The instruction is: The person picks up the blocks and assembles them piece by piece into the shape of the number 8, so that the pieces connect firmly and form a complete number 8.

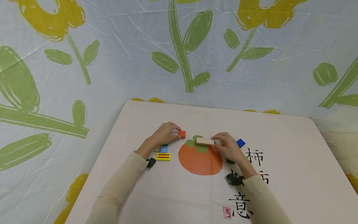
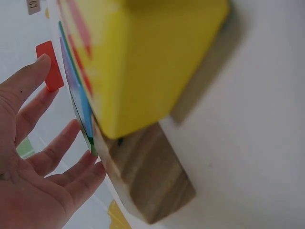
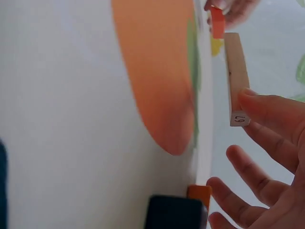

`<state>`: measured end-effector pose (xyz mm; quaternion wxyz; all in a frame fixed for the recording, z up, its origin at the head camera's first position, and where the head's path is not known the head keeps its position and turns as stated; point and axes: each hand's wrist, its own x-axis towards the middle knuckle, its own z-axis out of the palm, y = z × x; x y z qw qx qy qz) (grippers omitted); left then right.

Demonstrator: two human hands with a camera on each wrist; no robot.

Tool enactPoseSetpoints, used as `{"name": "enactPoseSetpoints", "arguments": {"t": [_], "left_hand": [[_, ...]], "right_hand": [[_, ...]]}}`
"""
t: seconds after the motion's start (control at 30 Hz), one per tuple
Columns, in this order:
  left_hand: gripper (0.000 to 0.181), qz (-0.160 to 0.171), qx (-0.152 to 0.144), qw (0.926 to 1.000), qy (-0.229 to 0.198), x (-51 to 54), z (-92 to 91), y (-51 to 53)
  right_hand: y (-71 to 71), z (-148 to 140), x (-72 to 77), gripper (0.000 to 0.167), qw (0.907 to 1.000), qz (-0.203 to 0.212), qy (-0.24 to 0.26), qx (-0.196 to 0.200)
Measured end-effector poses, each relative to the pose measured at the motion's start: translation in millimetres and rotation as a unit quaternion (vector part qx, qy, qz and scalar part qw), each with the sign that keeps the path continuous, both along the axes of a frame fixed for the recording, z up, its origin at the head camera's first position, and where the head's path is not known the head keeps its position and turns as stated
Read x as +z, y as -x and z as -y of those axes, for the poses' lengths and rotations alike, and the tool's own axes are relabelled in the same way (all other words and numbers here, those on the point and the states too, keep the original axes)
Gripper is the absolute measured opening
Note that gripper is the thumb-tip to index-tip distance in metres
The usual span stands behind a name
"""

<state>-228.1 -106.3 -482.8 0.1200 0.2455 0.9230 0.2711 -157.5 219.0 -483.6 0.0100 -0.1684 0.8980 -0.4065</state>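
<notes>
"Blocks: where?"

"Wooden block (image 1: 205, 142) pinched near one end by the right hand (image 1: 227, 146), above the printed fruit (image 1: 199, 160) on the bench (image 1: 288, 140); red block (image 1: 182, 134) pinched in the left hand (image 1: 165, 133), nearby."

"Handling?"

"Keep the wooden one level (its far end hangs unsupported)."

Left arm, in a long cream fabric sleeve (image 1: 117, 185), enters at lower left of the head view and slants to frame centre. Right arm, in a matching cream fabric sleeve (image 1: 265, 199), enters at lower right and slants inward. Both wrists are bare. The bare left hand (image 1: 165, 133) is turned right, thumb and forefinger pinching; in the left wrist view its other fingers (image 2: 55, 152) are spread. The bare right hand (image 1: 230, 147) points left, likewise pinching, its remaining fingers (image 3: 252, 174) fanned at lower right of its wrist view; its forefinger tip appears partly hidden.
</notes>
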Motion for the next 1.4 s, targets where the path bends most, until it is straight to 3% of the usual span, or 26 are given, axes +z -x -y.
{"name": "enactPoseSetpoints", "arguments": {"t": [0.3,0.5,1.03,1.4], "left_hand": [[0.034,0.010,-0.016,0.9997,0.012,-0.7,-7.8,1.4],[0.032,-0.016,-0.025,0.9988,0.039,-1.0,-15.6,1.4],[0.034,-0.012,0.007,0.9950,0.099,3.1,-37.8,-6.7],[0.032,0.009,0.026,0.9959,0.087,6.2,-45.5,-10.0]], "right_hand": [[3.9,8.5,-7.4,0.025,0.9967,-0.033,-0.073,0.011],[4.2,10.3,-8.8,0.027,0.9933,-0.025,-0.113,-0.001],[4.4,12.5,-7.9,0.027,0.9911,-0.006,-0.133,-0.007],[3.4,14.3,-5.5,0.028,0.9913,0.001,-0.131,-0.009]]}}
